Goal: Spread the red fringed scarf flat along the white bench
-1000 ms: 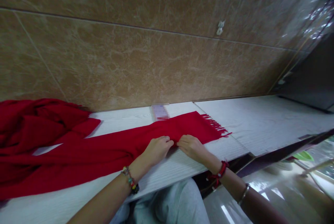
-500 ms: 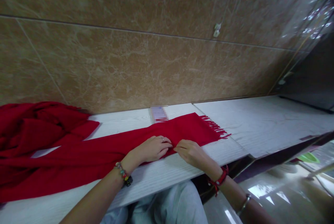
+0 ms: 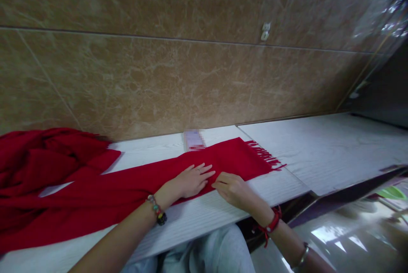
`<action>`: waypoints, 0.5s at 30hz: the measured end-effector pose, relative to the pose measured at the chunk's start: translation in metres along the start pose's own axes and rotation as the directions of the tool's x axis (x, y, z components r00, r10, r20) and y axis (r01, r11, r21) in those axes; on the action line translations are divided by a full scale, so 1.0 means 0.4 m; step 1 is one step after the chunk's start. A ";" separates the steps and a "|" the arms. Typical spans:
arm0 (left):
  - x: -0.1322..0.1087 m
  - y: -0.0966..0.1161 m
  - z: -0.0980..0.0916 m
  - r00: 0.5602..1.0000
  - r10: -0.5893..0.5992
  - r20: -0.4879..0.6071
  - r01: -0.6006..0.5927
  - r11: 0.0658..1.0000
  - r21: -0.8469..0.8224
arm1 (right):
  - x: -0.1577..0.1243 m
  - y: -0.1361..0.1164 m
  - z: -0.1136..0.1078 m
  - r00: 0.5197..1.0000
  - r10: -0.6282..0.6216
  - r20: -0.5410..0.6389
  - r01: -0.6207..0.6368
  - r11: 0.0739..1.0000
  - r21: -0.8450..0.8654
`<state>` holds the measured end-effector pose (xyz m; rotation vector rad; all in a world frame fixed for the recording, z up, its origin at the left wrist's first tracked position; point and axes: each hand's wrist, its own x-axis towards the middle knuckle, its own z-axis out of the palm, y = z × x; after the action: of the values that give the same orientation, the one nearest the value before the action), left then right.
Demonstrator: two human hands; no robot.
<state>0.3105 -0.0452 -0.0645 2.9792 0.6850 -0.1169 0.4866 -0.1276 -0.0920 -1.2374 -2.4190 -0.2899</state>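
Left hand spread flat, right hand pinching the near edge of a red fringed scarf.
Across the white wood-grain tabletop, from my remote seat, I judge the scarf's right stretch laid flat; the rumpled heap at far left is not yet; tassels point right.

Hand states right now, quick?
Left hand: open, fingers spread on the red scarf, not gripping.
Right hand: closed, fingertips together at the scarf's near edge; cannot tell if cloth is pinched.
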 end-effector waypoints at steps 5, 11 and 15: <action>-0.013 -0.091 0.023 0.958 -0.286 -0.009 0.285 0.958 -0.026 | 0.000 0.000 -0.004 1.000 -0.007 0.002 0.007 1.000 0.004; -0.109 -0.160 0.044 0.843 -0.534 -0.068 0.537 0.842 0.038 | 0.001 0.000 -0.001 1.000 0.004 -0.011 -0.004 1.000 0.024; -0.143 -0.176 0.042 0.758 -0.637 -0.137 0.648 0.760 0.050 | 0.003 -0.002 0.002 0.999 0.024 -0.022 -0.023 0.999 0.040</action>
<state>0.2275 -0.0085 -0.0802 2.6911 1.7451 -0.0189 0.4853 -0.1270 -0.0922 -1.2374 -2.3776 -0.2461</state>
